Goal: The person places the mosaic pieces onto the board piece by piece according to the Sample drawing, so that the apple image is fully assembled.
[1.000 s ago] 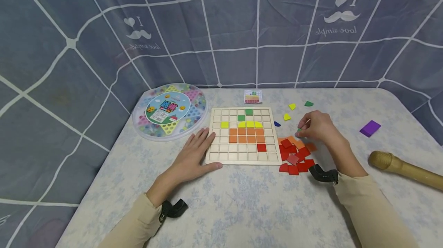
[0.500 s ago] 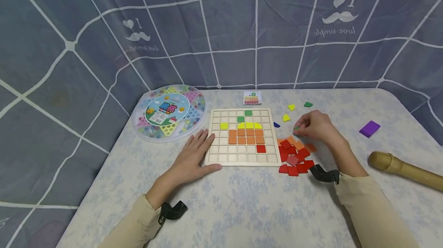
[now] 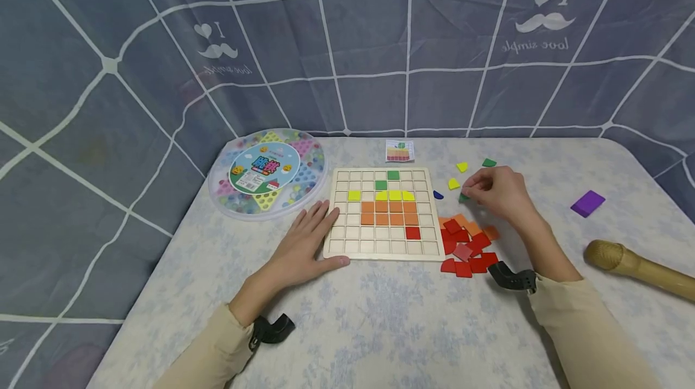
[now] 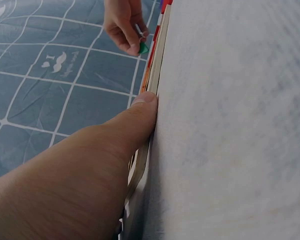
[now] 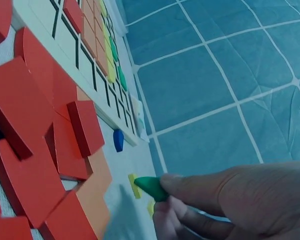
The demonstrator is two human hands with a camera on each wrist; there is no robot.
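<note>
My left hand (image 3: 304, 244) lies flat with straight fingers at the left edge of the wooden grid board (image 3: 347, 248), its thumb along the front corner. In the left wrist view the thumb presses on the board's edge. Thumb and fingers of my right hand (image 3: 499, 193) pinch a green tile (image 5: 151, 187) with a curved side, held over the table right of the board. On the board sit green tiles (image 3: 393, 175), a row of yellow tiles (image 3: 394, 195), two rows of orange tiles (image 3: 389, 219) and one red tile (image 3: 412, 233).
A pile of red tiles (image 3: 478, 243) and orange tiles (image 3: 491, 233) lies right of the board. Loose yellow (image 3: 453, 184), blue (image 3: 438, 195) and green (image 3: 489, 163) pieces lie beyond it. A pattern card (image 3: 399, 151), game box (image 3: 264, 173), purple block (image 3: 588, 203) and wooden microphone (image 3: 608, 256) stand around.
My right hand has shifted slightly left and away from me with the green tile, which has turned in the fingers. The left hand has stayed at the board. The head view has swung a little.
</note>
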